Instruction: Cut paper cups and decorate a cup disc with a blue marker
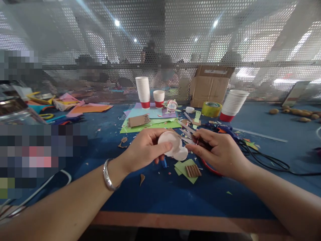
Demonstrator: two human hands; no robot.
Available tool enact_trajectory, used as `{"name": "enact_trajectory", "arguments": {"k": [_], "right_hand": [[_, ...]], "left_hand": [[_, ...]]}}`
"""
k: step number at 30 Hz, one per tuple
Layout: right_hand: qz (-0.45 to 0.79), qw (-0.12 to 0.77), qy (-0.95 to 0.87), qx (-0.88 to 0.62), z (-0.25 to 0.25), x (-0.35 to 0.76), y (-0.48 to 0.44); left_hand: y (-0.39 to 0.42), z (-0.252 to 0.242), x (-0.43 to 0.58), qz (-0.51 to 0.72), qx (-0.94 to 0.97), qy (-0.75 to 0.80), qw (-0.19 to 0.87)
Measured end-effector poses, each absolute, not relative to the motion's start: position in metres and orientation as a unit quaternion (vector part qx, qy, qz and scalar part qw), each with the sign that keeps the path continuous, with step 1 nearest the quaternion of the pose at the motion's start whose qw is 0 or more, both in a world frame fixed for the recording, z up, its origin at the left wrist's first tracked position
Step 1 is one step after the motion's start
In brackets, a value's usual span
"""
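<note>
My left hand [150,145] pinches a white round paper piece [167,142] between thumb and fingers, its flat face towards me. A second, smaller white rounded piece [181,153] overlaps its lower right edge; whether the two are joined I cannot tell. My right hand [215,147] is closed on a pair of scissors [187,136], whose blades point left towards the paper pieces. Most of the handle is hidden by the fingers. Below the hands, a ribbed brown cardboard scrap [193,170] lies on light green paper [185,164].
Stacked paper cups [142,90] stand at the back, with another stack [233,103] at right. Nearby are yellow tape [211,109], a cardboard box [210,87], a glue gun [229,131] with black cable [263,160], and coloured paper [90,108]. A perforated screen [175,43] borders the table's far side.
</note>
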State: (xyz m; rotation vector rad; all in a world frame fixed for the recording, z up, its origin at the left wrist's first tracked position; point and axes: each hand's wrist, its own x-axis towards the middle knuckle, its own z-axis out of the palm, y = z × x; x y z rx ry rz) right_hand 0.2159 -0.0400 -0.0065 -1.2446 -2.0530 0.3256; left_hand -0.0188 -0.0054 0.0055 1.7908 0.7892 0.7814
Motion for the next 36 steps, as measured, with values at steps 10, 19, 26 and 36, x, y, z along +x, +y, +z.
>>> {"name": "enact_trajectory", "arguments": {"k": [10,19,26,36], "right_hand": [[0.169,0.300,-0.786,-0.514,-0.005,0.211,-0.042],[0.207,0.281,-0.784,-0.513,-0.006,0.208,-0.043],[0.217,0.287,-0.789,-0.498,-0.007,0.207,-0.042],[0.215,0.272,-0.795,-0.499,-0.008,0.208,-0.042]], "left_hand": [[-0.004,0.008,-0.018,0.330,0.819,0.396,0.252],[-0.012,0.008,-0.014,0.360,0.850,0.371,0.101],[-0.015,0.007,-0.012,0.372,0.863,0.340,0.043],[-0.018,0.005,-0.014,0.353,0.870,0.344,-0.017]]}}
